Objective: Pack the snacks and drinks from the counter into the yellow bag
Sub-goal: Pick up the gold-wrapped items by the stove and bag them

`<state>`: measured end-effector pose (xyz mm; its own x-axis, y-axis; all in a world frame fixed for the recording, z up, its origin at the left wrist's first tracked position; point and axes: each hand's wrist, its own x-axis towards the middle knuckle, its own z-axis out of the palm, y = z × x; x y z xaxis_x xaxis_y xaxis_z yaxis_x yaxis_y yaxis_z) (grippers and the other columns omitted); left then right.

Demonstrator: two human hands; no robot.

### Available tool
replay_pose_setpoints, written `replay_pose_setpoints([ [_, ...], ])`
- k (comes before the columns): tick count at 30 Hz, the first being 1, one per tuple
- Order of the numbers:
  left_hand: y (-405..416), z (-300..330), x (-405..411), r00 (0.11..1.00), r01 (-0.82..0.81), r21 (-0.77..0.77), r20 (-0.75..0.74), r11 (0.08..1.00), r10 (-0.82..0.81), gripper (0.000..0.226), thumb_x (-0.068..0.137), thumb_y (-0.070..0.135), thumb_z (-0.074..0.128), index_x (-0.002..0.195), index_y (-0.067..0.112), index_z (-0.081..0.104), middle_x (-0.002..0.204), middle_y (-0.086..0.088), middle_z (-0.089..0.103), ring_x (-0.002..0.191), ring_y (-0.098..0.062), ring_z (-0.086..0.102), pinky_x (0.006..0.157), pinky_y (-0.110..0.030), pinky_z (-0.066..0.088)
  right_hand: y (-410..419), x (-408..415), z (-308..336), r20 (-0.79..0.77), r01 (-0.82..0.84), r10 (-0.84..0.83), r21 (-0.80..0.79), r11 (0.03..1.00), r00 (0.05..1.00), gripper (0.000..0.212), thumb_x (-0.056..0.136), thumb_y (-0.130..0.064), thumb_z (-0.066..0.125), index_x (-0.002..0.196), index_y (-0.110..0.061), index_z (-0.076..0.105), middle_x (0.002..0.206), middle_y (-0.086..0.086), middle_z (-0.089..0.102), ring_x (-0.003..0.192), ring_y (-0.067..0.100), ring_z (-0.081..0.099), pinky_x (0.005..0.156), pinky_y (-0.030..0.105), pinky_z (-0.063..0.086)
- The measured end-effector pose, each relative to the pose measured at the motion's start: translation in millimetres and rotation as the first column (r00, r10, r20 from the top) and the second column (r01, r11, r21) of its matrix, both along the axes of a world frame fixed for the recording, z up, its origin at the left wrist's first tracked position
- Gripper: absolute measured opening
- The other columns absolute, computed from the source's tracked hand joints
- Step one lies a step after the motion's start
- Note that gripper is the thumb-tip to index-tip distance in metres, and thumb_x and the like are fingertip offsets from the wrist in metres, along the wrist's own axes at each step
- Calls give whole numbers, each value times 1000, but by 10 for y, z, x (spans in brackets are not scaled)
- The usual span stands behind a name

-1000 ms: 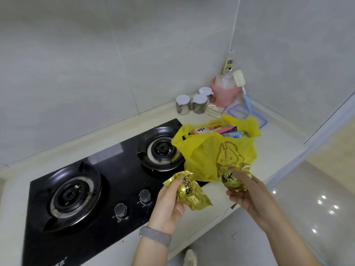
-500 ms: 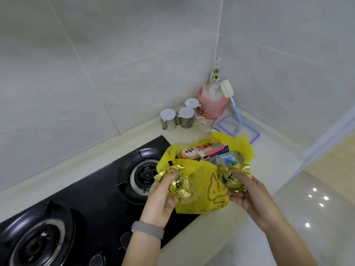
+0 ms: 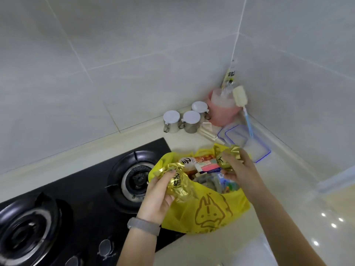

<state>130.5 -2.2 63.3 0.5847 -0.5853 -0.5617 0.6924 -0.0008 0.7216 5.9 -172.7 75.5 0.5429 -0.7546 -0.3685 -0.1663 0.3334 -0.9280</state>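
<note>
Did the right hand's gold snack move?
Yes. The gold snack in the right hand went from the bag's front, by the bunny print, up over its open mouth, toward the wall.

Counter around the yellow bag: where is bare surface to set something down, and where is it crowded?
Bare counter lies right of the yellow bag, and between the stove and the lidded jars. The back corner is crowded: jars, pink container, clear lids.

Crinkled glossy gold foil snacks; thin yellow plastic bag.
</note>
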Motion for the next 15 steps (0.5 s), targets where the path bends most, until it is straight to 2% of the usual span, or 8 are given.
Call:
replay_pose_setpoints([
  [3, -7, -36, -24, 999, -37, 18, -17, 999, 37, 38, 81, 17, 66, 116, 2, 60, 114, -23, 65, 101, -36, 62, 90, -46, 50, -126, 192, -197, -155, -250, 217, -240, 938, 964, 25, 78, -13, 70, 93, -25, 53, 89, 1, 59, 76, 16, 56, 67, 28, 47],
  [7, 9, -74, -24, 994, -112, 30, -2, 993, 112, 38, 82, 19, 63, 116, 2, 60, 112, -22, 66, 106, -35, 62, 88, -44, 52, -201, 453, -488, -383, -551, 407, -440, 709, 830, 36, 73, -18, 71, 100, -26, 49, 101, -5, 56, 91, 14, 54, 68, 20, 40],
  [9, 29, -96, -25, 989, -148, 42, 8, 988, 148, 36, 84, 19, 61, 115, 2, 61, 113, -22, 66, 106, -35, 62, 89, -44, 51, -169, 582, -621, -453, -622, 433, -473, 624, 779, 38, 73, -25, 72, 101, -26, 46, 102, -4, 56, 93, 14, 54, 71, 22, 42],
  [12, 69, -127, -50, 980, -197, 61, 8, 979, 197, 34, 86, 19, 59, 114, 1, 62, 115, -24, 64, 108, -39, 60, 93, -50, 47, -40, 716, -784, -591, -711, 404, -508, 486, 698, 40, 77, -32, 70, 104, -21, 42, 106, 0, 56, 95, 20, 56, 77, 35, 46],
  [15, 103, -136, -80, 974, -228, 66, 21, 971, 227, 36, 83, 20, 60, 113, 0, 62, 116, -26, 63, 110, -41, 58, 93, -51, 47, 81, 737, -825, -686, -788, 388, -526, 320, 616, 28, 87, -29, 61, 109, -18, 48, 119, -3, 49, 100, 23, 56, 72, 31, 40],
])
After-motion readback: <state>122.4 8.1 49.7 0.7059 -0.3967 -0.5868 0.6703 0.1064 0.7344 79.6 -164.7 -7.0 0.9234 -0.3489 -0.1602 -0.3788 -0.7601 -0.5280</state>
